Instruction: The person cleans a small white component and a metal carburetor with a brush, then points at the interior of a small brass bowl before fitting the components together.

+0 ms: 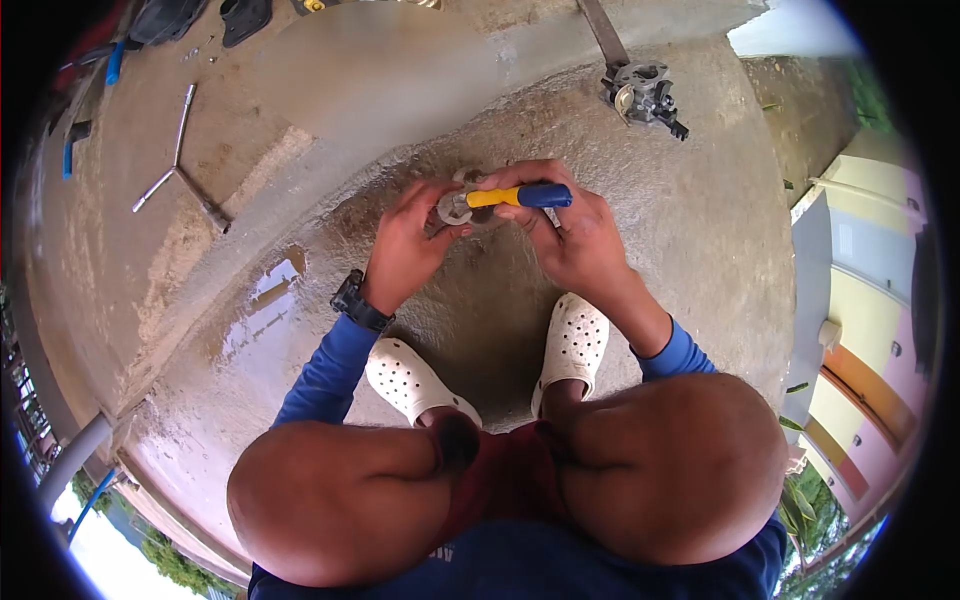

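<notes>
Low over the wet concrete in front of my feet, my left hand [413, 238] grips a small round grey metal part [455, 207] at its left side. My right hand [572, 232] closes on a screwdriver [518, 197] with a yellow and blue handle, the thumb below it and the fingers above. The handle lies nearly level, its blue end pointing right and its yellow end over the metal part. The tool's tip is hidden from this view.
A carburetor [645, 95] lies at the upper right beside a flat metal strip [603, 32]. At the left a Y-shaped socket wrench [178, 165] rests on the concrete. A puddle [265, 290] lies left of my wrist. My white clogs [577, 340] stand just below my hands.
</notes>
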Demonstrator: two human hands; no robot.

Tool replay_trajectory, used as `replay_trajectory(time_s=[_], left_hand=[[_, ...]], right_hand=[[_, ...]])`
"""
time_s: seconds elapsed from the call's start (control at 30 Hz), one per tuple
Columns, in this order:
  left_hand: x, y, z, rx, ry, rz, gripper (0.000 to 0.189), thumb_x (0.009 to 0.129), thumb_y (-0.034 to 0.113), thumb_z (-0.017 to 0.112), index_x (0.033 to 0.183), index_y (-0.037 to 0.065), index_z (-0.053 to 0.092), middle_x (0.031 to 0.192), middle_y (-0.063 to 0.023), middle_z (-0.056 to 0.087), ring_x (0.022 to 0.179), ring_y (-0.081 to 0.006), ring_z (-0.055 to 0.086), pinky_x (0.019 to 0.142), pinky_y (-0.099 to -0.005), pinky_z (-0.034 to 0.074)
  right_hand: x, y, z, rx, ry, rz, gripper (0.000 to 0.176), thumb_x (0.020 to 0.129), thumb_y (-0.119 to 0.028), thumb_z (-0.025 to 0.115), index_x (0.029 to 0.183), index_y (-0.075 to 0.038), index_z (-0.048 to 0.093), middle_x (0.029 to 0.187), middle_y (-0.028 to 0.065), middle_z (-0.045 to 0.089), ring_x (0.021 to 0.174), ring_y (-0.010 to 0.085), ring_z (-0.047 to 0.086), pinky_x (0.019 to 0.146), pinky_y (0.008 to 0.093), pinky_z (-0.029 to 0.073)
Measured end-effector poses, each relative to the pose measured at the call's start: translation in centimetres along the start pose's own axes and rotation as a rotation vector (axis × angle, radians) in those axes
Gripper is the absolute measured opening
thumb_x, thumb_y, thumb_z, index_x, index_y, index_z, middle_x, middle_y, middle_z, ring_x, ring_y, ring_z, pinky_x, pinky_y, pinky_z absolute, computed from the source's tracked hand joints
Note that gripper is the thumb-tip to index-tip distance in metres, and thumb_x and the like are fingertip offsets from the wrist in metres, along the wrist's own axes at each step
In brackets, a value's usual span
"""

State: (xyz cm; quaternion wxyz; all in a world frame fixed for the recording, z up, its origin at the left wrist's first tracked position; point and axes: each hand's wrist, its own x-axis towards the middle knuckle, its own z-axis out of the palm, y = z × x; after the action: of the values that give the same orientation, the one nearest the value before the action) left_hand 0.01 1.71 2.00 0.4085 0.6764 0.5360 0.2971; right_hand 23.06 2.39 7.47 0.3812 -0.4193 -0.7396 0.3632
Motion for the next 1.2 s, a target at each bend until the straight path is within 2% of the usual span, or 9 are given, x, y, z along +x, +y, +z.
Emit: replay_trajectory(time_s=[0.23,0.37,0.47,0.53,0.63,0.93,1.03,1.1,1.2], left_hand=[[0.2,-0.9,0.1,0.109,0.039,0.186,0.051,0.082,0.01,0.086,0.129,0.004,0.067,0.121,-0.0175,0.069,0.102,-0.0351,0.071,0.082,-0.0419,0.058],[0.0,0.0,-0.4,0.074,0.013,0.023,0.049,0.081,0.008,0.088,0.127,0.004,0.07,0.12,-0.0153,0.072,0.106,-0.0343,0.072,0.092,-0.041,0.058],[0.2,-0.3,-0.2,0.023,0.015,-0.007,0.049,0.085,0.007,0.086,0.13,0.005,0.069,0.121,-0.0147,0.073,0.103,-0.0259,0.073,0.089,-0.0364,0.058],[-0.1,-0.2,0.1,-0.074,-0.043,-0.214,0.049,0.089,0.003,0.082,0.135,0.005,0.066,0.122,-0.0093,0.074,0.103,-0.0154,0.071,0.087,-0.0307,0.057],[-0.5,-2.9,0.6,-0.193,0.035,-0.171,0.05,0.091,-0.002,0.079,0.138,0.006,0.064,0.125,-0.0028,0.073,0.104,-0.0102,0.069,0.086,-0.0279,0.055],[0.1,-2.7,0.6,-0.345,-0.044,-0.057,0.053,0.096,-0.01,0.07,0.145,0.007,0.059,0.139,-0.0025,0.064,0.113,-0.0073,0.059,0.089,-0.025,0.052],[0.0,-3.0,1.3,-0.512,-0.007,-0.084,0.058,0.096,-0.011,0.071,0.148,0.008,0.056,0.14,-0.0027,0.064,0.111,-0.0082,0.06,0.092,-0.0254,0.053],[0.0,-3.0,1.8,-0.582,0.037,-0.131,0.058,0.095,-0.011,0.071,0.148,0.007,0.056,0.138,-0.0032,0.065,0.112,-0.0084,0.061,0.095,-0.0262,0.053],[0.2,-2.5,2.3,-0.649,0.097,-0.159,0.056,0.095,-0.011,0.071,0.146,0.006,0.056,0.135,-0.0047,0.067,0.113,-0.009,0.063,0.097,-0.0279,0.054]], right_hand=[[0.3,0.1,0.3,-0.062,-0.106,0.054,0.038,0.086,0.014,0.062,0.121,-0.001,0.067,0.121,0.0134,0.073,0.112,0.0371,0.074,0.095,0.0425,0.062],[0.3,0.3,0.7,-0.08,-0.071,-0.074,0.039,0.086,0.015,0.061,0.12,-0.002,0.067,0.12,0.0122,0.074,0.11,0.0363,0.074,0.094,0.0432,0.061],[0.6,1.2,-0.1,-0.046,-0.047,-0.035,0.027,0.094,0.005,0.065,0.119,-0.004,0.065,0.118,0.0127,0.072,0.104,0.038,0.074,0.09,0.0449,0.06],[0.1,1.4,-0.2,0.042,-0.016,-0.012,0.021,0.098,-0.003,0.067,0.119,-0.005,0.064,0.117,0.0137,0.071,0.098,0.0402,0.073,0.086,0.0467,0.059],[0.1,1.7,-0.4,-0.096,0.058,-0.01,0.021,0.1,-0.005,0.066,0.121,-0.005,0.062,0.116,0.0132,0.071,0.094,0.0411,0.073,0.082,0.0483,0.059],[-1.6,6.4,4.4,-0.389,-0.207,0.101,0.021,0.099,-0.006,0.067,0.12,-0.004,0.063,0.115,0.0145,0.069,0.103,0.0384,0.07,0.085,0.0483,0.058],[-1.2,5.5,3.7,-0.428,-0.185,-0.096,0.024,0.098,-0.005,0.069,0.121,-0.004,0.062,0.116,0.0153,0.07,0.1,0.0397,0.071,0.084,0.0461,0.059],[-0.7,2.8,1.3,-0.302,-0.035,0.176,0.025,0.099,-0.003,0.07,0.123,-0.002,0.061,0.117,0.0149,0.071,0.097,0.0374,0.074,0.082,0.0411,0.061],[0.0,1.6,-0.7,-0.135,0.179,0.161,0.024,0.101,-0.004,0.07,0.122,0.0,0.06,0.119,0.0136,0.073,0.096,0.0308,0.078,0.081,0.0378,0.063]])
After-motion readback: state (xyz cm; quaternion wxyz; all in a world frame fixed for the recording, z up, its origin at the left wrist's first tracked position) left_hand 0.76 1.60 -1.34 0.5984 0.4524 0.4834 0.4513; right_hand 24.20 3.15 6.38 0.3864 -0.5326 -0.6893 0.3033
